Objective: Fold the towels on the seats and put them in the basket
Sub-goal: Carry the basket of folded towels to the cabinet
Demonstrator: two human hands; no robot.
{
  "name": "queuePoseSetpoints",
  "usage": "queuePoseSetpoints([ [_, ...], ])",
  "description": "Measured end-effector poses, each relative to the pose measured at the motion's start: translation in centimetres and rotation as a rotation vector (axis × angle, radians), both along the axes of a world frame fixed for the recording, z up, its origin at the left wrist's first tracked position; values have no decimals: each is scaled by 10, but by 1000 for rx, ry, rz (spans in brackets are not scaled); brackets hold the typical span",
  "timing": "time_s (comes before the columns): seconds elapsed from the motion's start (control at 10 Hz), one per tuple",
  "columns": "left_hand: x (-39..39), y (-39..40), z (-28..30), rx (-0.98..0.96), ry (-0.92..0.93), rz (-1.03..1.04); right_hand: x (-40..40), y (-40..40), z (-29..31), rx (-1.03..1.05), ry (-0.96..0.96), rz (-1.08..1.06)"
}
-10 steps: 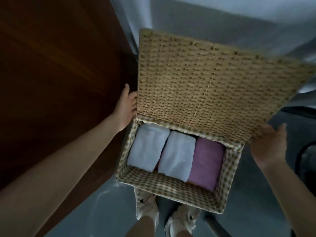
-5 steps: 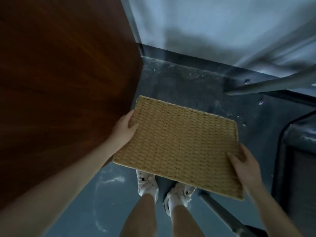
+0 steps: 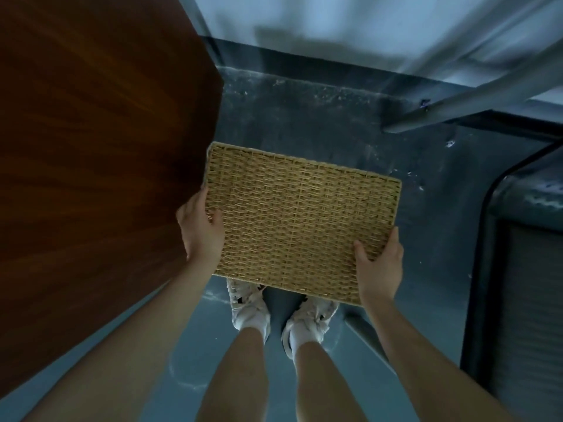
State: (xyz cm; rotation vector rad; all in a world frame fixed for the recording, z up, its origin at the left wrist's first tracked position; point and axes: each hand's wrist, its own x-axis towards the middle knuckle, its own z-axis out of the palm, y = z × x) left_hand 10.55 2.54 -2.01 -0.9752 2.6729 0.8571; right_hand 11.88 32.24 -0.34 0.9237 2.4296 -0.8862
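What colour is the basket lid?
Golden tan woven wicker lid, plain basket-weave, seen in the head view.

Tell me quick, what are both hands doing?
Left hand: grips the basket's left edge.
Right hand: grips its right edge.

Lid down on the woven basket [image 3: 300, 220], tan wicker top facing up.
It sits level between the two holds: left hand [image 3: 201, 229] gripping its left edge, right hand [image 3: 379, 266] gripping the near right corner. Towels out of sight.
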Motion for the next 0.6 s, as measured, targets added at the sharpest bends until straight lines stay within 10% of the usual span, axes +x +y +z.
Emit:
queuePoseSetpoints([
  [0.6,-24,-15,18,65,-229,0,-13,0,1,26,-105,39],
])
